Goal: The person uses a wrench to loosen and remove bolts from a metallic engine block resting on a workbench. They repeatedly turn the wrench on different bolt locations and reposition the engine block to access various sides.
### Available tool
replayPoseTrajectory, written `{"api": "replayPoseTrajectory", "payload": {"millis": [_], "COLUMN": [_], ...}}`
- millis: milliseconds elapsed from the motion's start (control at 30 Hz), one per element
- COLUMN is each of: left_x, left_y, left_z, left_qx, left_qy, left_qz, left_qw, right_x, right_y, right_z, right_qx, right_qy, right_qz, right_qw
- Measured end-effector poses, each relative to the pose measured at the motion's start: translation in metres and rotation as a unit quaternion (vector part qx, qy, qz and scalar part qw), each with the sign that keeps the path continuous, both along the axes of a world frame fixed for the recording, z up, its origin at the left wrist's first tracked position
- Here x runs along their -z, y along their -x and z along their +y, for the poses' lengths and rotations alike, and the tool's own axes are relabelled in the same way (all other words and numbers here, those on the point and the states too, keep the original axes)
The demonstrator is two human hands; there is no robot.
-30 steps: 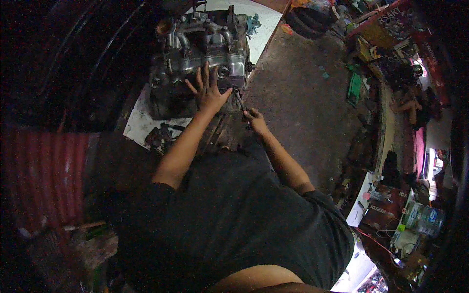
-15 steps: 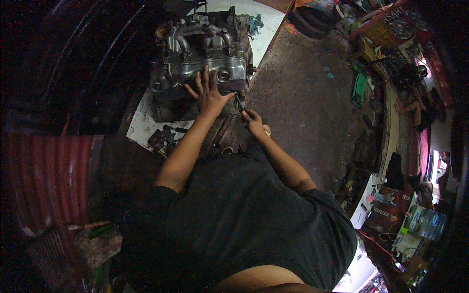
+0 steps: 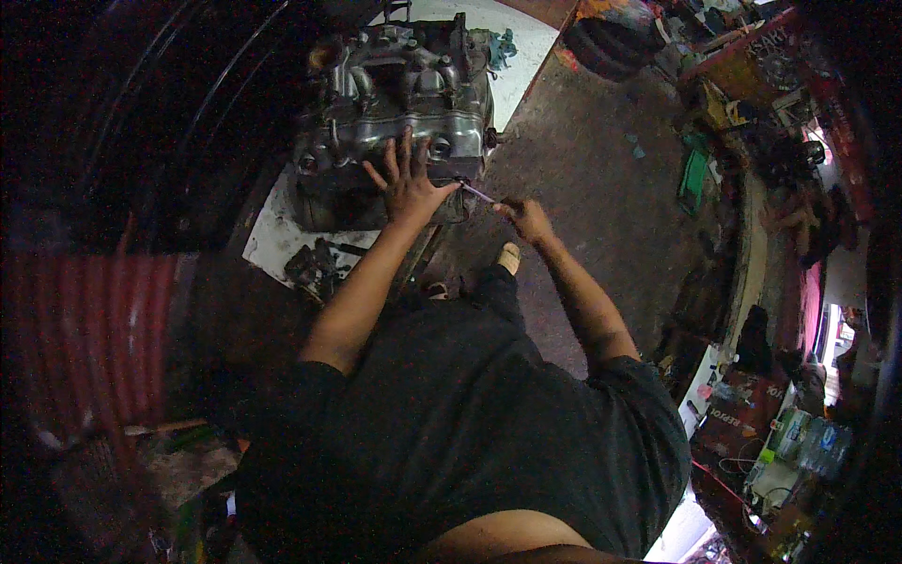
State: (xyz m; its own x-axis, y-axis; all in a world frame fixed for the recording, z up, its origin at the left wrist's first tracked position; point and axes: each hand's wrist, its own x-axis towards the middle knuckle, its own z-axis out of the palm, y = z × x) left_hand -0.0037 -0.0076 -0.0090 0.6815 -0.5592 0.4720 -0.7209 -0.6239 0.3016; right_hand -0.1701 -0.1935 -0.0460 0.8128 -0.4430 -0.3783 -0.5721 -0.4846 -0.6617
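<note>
A greasy metal engine (image 3: 449,99) stands in front of me, with curved pipes on its top. My left hand (image 3: 411,195) lies on its near side, fingers spread, thumb stretched toward the near right corner. At that corner sits the head of a slim metal wrench (image 3: 479,194), close to the thumb tip. Closed around the wrench's outer end is my right hand (image 3: 528,221), to the right of the engine. What the wrench head fits onto is too small to make out.
Under the engine is a white board (image 3: 272,221), with dark metal parts (image 3: 315,268) on its near left corner. A blue-green cloth or lump (image 3: 503,47) lies beyond the engine. A green object (image 3: 694,174) and cluttered shelving line the right side. Red corrugated sheet (image 3: 94,338) stands at left.
My right hand has swung outward to the right with the wrench, turning its handle away from the engine. The left hand stays spread at the same place on the engine.
</note>
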Motion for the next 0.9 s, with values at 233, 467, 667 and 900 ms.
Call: {"api": "replayPoseTrajectory", "payload": {"millis": [233, 467, 667, 900], "left_x": [-0.004, 0.007, 0.005, 0.0], "left_y": [0.001, -0.002, -0.002, 0.0], "left_z": [-0.003, 0.002, 0.002, 0.0], "left_qx": [0.008, 0.027, 0.033, 0.033], "left_qy": [-0.001, 0.031, 0.03, 0.023], "left_qz": [0.012, -0.005, 0.009, 0.014], "left_qw": [1.0, 0.999, 0.999, 0.999], "right_x": [-0.042, -0.148, -0.162, -0.106], "right_y": [-0.016, -0.075, -0.1, -0.076], "right_z": [-0.066, -0.021, 0.01, -0.007], "right_qx": [-0.179, -0.287, -0.34, -0.309], "right_qy": [0.377, 0.455, 0.548, 0.548], "right_qz": [0.028, -0.087, -0.007, -0.029], "right_qw": [0.908, 0.839, 0.764, 0.777]}}
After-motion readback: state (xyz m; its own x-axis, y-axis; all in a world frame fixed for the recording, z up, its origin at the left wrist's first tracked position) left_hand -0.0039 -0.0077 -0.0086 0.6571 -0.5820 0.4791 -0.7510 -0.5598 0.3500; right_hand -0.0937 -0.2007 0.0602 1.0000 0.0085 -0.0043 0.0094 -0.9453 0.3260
